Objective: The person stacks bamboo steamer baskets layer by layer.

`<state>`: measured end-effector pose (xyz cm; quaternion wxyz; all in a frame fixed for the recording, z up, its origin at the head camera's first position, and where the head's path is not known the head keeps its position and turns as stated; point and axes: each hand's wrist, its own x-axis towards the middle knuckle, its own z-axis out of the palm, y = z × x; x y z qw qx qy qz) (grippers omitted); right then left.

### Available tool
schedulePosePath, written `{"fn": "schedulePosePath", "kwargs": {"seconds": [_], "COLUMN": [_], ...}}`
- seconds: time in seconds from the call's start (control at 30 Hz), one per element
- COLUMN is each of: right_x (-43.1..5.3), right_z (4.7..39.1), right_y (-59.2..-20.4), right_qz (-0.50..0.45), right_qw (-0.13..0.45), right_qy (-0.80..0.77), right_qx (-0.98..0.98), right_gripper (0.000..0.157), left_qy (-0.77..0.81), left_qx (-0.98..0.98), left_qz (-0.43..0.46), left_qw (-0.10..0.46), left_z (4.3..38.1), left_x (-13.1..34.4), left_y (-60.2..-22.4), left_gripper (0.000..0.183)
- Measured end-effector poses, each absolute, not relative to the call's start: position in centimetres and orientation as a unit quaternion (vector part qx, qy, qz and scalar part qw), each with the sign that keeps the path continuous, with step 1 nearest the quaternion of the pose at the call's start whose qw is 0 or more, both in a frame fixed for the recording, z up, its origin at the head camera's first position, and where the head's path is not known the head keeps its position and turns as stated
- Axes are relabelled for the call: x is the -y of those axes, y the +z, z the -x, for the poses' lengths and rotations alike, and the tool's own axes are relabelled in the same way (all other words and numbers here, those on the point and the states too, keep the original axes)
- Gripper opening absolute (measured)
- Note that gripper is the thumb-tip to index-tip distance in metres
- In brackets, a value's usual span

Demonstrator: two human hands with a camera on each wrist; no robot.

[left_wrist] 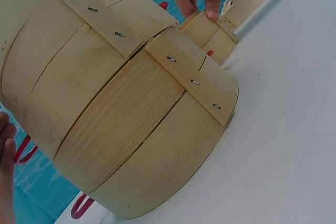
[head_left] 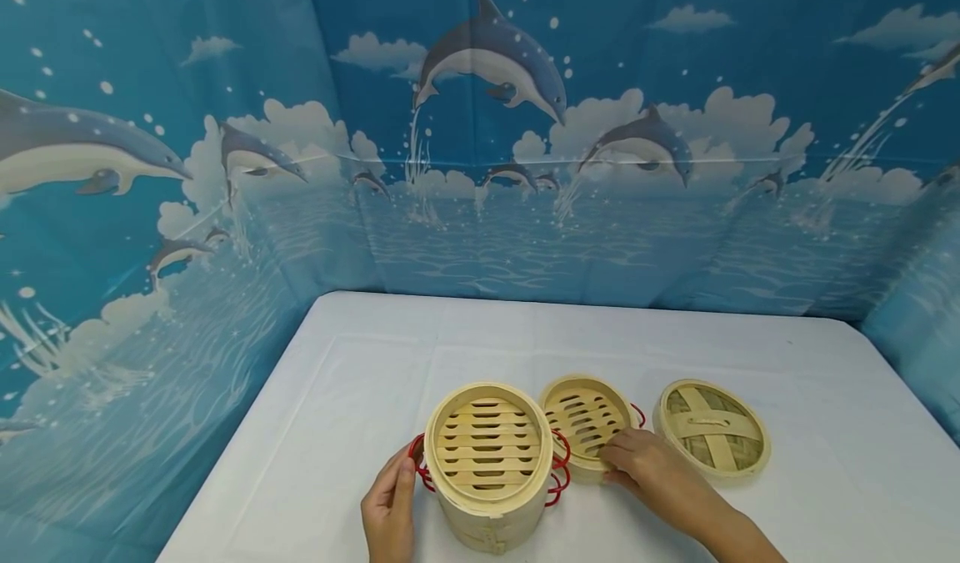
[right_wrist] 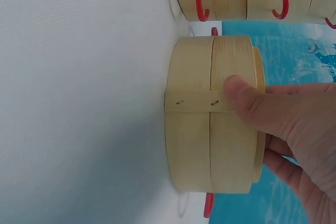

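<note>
A: How is the light in the head view?

B: It is soft and rather even. The top of the basket stack [head_left: 463, 515] is brighter than its wall, so the light seems to come from above. The dolphin backdrop [head_left: 480, 250] becomes darker toward its upper part, while the white tablecloth [head_left: 367, 379] looks pale, slightly greyish.

A: And the wrist views?

B: The left one is dimmer, but the staples [left_wrist: 195, 82] are readable. In the right one, a broad, soft-edged shadow [right_wrist: 118, 169] lies on the tablecloth, and the backdrop is blurred.
</note>
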<state>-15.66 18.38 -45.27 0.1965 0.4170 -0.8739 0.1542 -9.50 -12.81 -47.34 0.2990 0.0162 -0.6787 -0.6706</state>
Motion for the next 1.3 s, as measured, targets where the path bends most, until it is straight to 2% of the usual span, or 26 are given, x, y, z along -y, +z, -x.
{"fn": "schedulePosePath", "kwargs": {"seconds": [0.27, 0.5, 0.7, 0.8, 0.9, 1.1, 1.3], "right_x": [-18.4, -18.3, -18.5, -18.3, -17.9, -16.0, -13.7], "right_z": [16.0, 16.6, 16.4, 16.1, 15.5, 14.0, 12.7], "right_y": [-45.0, -42.5, -39.3, -37.2, -35.2, -32.1, -30.2], "right_qz": [-0.448, -0.446, -0.431, -0.423, -0.421, -0.432, -0.455], "right_qw": [0.23, 0.247, 0.256, 0.269, 0.29, 0.312, 0.304], "right_qy": [0.138, 0.14, 0.142, 0.144, 0.153, 0.157, 0.157], "right_qx": [0.853, 0.849, 0.854, 0.853, 0.846, 0.831, 0.822], "right_gripper": [0.02, 0.021, 0.039, 0.039, 0.046, 0.043, 0.043], "left_qy": [-0.669, -0.672, -0.672, -0.669, -0.664, -0.662, -0.655], "left_qx": [0.681, 0.676, 0.678, 0.68, 0.684, 0.682, 0.689], "left_qz": [-0.03, -0.014, -0.022, -0.02, -0.013, 0.003, -0.006], "left_qw": [0.295, 0.301, 0.298, 0.298, 0.301, 0.311, 0.309], "left_z": [9.5, 9.5, 9.5, 9.5, 9.5, 9.5, 9.5], "left_x": [12.8, 12.9, 12.9, 12.9, 12.9, 12.9, 12.9], "left_y": [-47.3, -47.3, -47.4, -47.4, -47.4, -47.3, -47.3], "left_gripper": [0.022, 0.023, 0.023, 0.023, 0.022, 0.022, 0.022]}}
